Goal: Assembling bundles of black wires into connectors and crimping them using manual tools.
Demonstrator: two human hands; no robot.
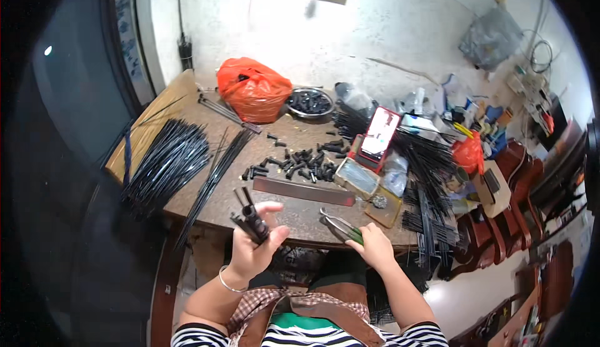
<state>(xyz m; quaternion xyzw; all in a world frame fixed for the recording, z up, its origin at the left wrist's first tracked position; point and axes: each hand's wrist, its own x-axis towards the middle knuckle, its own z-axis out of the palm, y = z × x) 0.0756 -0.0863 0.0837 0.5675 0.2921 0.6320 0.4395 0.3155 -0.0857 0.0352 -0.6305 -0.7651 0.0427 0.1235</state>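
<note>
My left hand (255, 247) is raised over the table's front edge, its fingers closed round several short black rods (252, 223) that point up and away; some look hollow at the end. A bracelet circles that wrist. At the table's front edge my right hand (376, 244) grips green-handled pliers (342, 227), whose silver arms lie towards the left over the tabletop. Just beyond both hands lies a flat metal bar (303, 191). Behind the bar many small black pieces (306, 164) are scattered in a loose heap.
Bundles of long black rods lie at the left (172, 156) and right (428, 159). An orange bag (253, 91) and a metal bowl (322, 113) of black pieces stand at the back. A phone (380, 133) leans near a pale block (356, 177) and a yellowish pad (389, 213).
</note>
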